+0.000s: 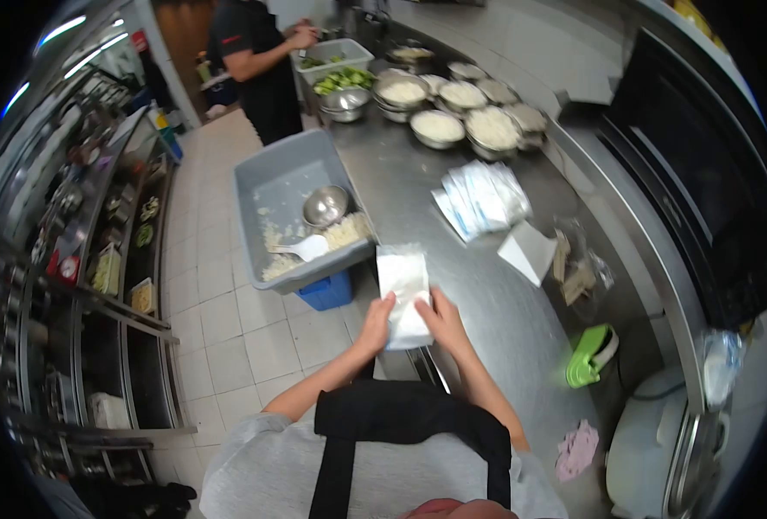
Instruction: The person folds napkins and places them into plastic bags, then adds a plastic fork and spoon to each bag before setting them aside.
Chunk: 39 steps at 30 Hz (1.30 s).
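Note:
Between both hands is a white plastic packet (403,281), held at the near edge of the steel counter. My left hand (377,324) grips its left side, thumb on top. On the right side, my right hand (441,320) is closed on the same packet, its thumb pressed on the surface. What fills the packet I cannot make out. Farther along the counter lies a fanned pile of similar white packets (485,199), with a white sheet (529,253) beside it.
Left of the counter, a grey tub (254,203) holds rice, a steel bowl (325,206) and a white scoop (306,248). Bowls of rice (493,128) crowd the back. A green tape dispenser (587,356) and pink cloth (577,450) lie right. A co-worker (262,65) stands beyond.

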### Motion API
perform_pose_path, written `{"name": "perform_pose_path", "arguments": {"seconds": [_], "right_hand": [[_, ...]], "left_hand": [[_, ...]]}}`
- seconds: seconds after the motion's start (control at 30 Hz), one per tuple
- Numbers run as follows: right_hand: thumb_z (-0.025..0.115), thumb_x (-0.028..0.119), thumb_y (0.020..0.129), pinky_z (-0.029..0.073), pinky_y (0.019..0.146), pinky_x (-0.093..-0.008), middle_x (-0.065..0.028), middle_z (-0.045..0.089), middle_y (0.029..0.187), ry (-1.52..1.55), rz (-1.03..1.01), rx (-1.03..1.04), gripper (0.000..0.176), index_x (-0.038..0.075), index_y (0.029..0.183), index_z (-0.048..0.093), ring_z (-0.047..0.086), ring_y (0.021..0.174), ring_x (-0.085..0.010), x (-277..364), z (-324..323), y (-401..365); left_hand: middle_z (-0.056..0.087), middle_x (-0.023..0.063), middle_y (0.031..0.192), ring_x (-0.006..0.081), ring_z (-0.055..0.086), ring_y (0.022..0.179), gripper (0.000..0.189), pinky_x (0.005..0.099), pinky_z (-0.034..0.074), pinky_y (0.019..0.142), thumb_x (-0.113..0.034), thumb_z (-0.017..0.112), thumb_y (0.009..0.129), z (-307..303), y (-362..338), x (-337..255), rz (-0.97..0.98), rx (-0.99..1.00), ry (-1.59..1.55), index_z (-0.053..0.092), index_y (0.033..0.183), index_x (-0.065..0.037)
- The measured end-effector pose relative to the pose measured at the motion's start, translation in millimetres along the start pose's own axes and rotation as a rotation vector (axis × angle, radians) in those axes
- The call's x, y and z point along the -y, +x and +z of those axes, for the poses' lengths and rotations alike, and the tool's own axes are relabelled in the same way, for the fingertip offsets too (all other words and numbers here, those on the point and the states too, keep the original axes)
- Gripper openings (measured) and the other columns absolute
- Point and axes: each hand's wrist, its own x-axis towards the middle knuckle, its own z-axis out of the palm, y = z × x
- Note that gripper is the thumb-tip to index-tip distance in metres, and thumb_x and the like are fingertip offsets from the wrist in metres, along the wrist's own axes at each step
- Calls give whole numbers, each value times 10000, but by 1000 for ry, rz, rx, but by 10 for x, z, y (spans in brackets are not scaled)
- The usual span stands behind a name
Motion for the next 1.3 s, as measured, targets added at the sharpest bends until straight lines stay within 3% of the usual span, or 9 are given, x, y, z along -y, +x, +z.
{"name": "perform_pose_path", "arguments": {"seconds": [0.03, 0.07, 0.27, 0.4, 0.8, 0.9, 1.03, 1.13, 1.3], "right_hand": [[561, 327, 859, 464, 592, -322, -123, 617, 741, 136, -114, -6, 381, -12, 1032, 574, 589, 637, -194, -212, 119, -61], [550, 312, 871, 453, 538, -290, -77, 603, 676, 224, 149, 120, 342, -23, 922, 599, 558, 567, -140, -148, 106, -187], [508, 290, 902, 383, 469, -244, -8, 532, 622, 251, 201, 285, 315, 1, 797, 577, 463, 499, -83, -369, 11, -486], [504, 333, 900, 338, 443, -249, 6, 498, 575, 164, 320, 366, 379, 6, 722, 572, 410, 476, -81, -411, -212, -638], [522, 335, 891, 384, 468, -305, -27, 501, 498, -109, 119, -66, 405, 38, 618, 554, 493, 467, -163, -730, -920, 1052], [584, 261, 828, 446, 636, -445, -176, 585, 806, -900, -56, -381, 266, -2, 870, 574, 572, 758, -374, -694, -1075, 1253], [626, 174, 770, 437, 761, -441, -165, 541, 1029, -836, -204, -426, 295, 15, 1007, 551, 539, 941, -339, -451, -898, 1420], [632, 103, 717, 283, 1003, -491, -160, 474, 1200, -969, -586, -155, 294, 33, 995, 564, 400, 1178, -332, -455, -618, 1641], [609, 78, 706, 189, 1037, -568, -169, 461, 1234, -1132, -537, -73, 281, 35, 980, 568, 363, 1230, -325, -692, -477, 1852]], "left_hand": [[577, 99, 921, 145, 523, 845, 475, 269, 417, 780, -405, 412, 936, -13, 22, 65, 28, -53, 7, 555, 966, 46], [586, 96, 921, 141, 530, 837, 472, 269, 424, 772, -400, 415, 936, -62, 76, 144, -18, 7, -63, 561, 973, 47], [623, 48, 860, 96, 558, 706, 282, 254, 461, 650, -204, 636, 824, -203, 114, 281, 185, 149, 27, 599, 1001, 12], [619, -6, 720, 34, 507, 542, 241, 171, 374, 470, -178, 666, 802, -422, 78, 404, -198, 319, 59, 613, 965, -9], [649, 27, 764, 18, 475, 556, 212, 150, 360, 494, -152, 528, 882, -695, 327, 203, -158, 269, 25, 596, 1046, -36], [637, 22, 771, 23, 470, 556, 220, 154, 363, 497, -147, 528, 882, -796, 274, 228, -177, 245, 50, 585, 1068, -46], [639, 20, 810, 33, 475, 561, 270, 166, 357, 493, -153, 524, 880, -1020, 225, 346, -163, 231, 79, 556, 1123, -40], [640, 17, 805, 34, 479, 564, 280, 170, 354, 487, -156, 527, 878, -1118, 291, 360, -189, 202, 64, 552, 1132, -41], [638, 15, 801, 32, 478, 562, 281, 165, 347, 481, -151, 533, 872, -1172, 383, 205, -158, 181, 97, 553, 1132, -46]]}}
